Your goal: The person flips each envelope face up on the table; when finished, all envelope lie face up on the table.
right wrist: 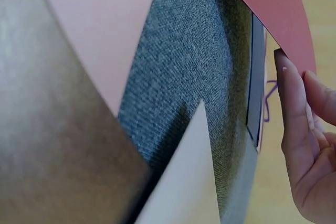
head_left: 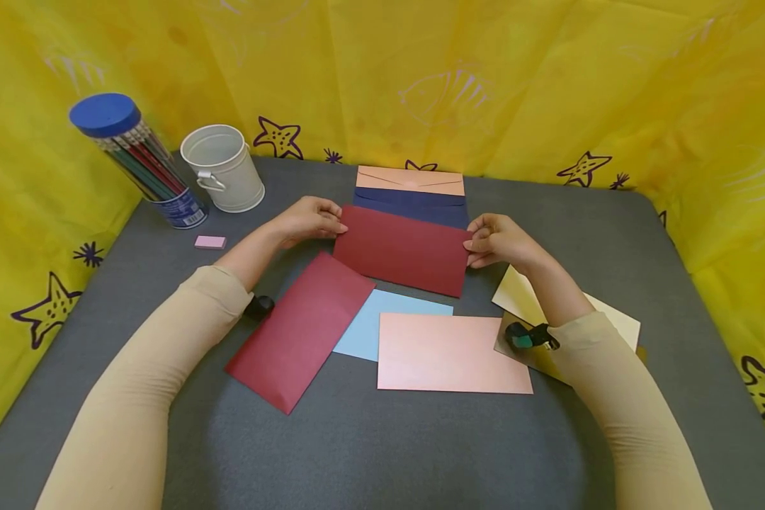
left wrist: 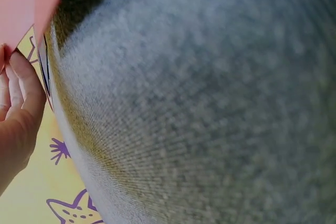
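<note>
Between my two hands a dark red envelope [head_left: 403,249] is held raised above the table, its plain side up. My left hand [head_left: 310,218] pinches its left end, and my right hand [head_left: 494,241] pinches its right end between thumb and fingers. Just beyond it lie a navy blue envelope [head_left: 411,205] and a peach envelope [head_left: 411,180], overlapping, flaps showing. The right wrist view shows the right hand [right wrist: 310,135] gripping the red envelope's edge [right wrist: 278,17]. In the left wrist view the left hand [left wrist: 20,103] is partly cut off at the frame's edge.
Nearer me lie another red envelope [head_left: 302,333], a light blue one [head_left: 360,329], a pink one [head_left: 452,354], and gold [head_left: 542,354] and cream [head_left: 615,322] ones under my right forearm. At the back left stand a pencil tub [head_left: 143,163], a white bucket [head_left: 232,177] and a pink eraser [head_left: 210,242].
</note>
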The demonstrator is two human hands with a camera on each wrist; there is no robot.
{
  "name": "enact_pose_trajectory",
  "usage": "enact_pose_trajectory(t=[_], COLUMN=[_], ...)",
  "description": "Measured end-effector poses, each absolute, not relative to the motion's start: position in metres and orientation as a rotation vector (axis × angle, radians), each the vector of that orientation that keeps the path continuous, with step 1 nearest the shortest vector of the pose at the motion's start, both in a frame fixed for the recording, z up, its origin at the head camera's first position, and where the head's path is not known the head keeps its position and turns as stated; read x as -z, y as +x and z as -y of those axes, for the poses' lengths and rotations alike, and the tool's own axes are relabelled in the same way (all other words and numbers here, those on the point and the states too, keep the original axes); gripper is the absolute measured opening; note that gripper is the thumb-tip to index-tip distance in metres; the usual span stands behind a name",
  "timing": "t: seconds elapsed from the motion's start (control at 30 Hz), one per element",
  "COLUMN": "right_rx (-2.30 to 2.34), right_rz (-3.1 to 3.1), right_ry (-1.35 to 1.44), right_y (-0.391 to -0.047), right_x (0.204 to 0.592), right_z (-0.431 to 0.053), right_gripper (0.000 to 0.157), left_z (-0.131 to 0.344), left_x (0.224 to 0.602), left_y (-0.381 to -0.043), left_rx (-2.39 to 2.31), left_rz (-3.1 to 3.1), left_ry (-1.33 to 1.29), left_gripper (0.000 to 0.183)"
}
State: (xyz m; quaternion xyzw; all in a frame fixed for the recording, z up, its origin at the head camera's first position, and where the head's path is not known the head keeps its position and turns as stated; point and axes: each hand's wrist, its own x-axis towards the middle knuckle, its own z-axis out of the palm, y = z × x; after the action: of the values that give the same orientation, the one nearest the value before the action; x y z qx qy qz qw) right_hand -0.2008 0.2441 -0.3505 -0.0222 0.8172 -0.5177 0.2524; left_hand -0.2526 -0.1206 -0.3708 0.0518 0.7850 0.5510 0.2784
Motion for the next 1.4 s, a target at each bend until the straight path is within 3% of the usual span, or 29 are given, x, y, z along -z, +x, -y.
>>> enact_pose_trajectory(t=[0.23, 0.5, 0.83, 1.0, 1.2, 1.4], right_rx=[1.537, 1.974, 2.358, 2.530, 2.577, 2.566], right_rz=[-2.250, -2.206, -2.081, -1.932, -2.001, -2.047], right_ry=[-0.002, 0.146, 0.113, 0.017, -0.072, 0.057], right_y=[-0.199, -0.194, -0.191, -0.190, -0.189, -0.191], right_x=[0.346, 0.336, 0.336, 0.337, 0.338, 0.340], right_z=[-0.243, -0.241, -0.241, -0.241, -0.238, -0.235], right_gripper=[0.030, 0.011, 0.004, 0.002, 0.019, 0.012], left_z=[0.119, 0.113, 0.106, 0.105, 0.104, 0.107], left_x=[0.363, 0.351, 0.340, 0.338, 0.342, 0.346], left_y=[-0.251, -0.251, -0.246, -0.245, -0.245, -0.245], left_rx=[-1.555, -1.698, -1.852, -1.929, -1.998, -1.928], left_rz=[-2.174, -2.269, -2.414, -2.385, -2.343, -2.414], left_ry=[0.105, 0.137, 0.091, 0.091, 0.145, 0.173], left_gripper=[0.040, 0.027, 0.011, 0.015, 0.013, 0.020])
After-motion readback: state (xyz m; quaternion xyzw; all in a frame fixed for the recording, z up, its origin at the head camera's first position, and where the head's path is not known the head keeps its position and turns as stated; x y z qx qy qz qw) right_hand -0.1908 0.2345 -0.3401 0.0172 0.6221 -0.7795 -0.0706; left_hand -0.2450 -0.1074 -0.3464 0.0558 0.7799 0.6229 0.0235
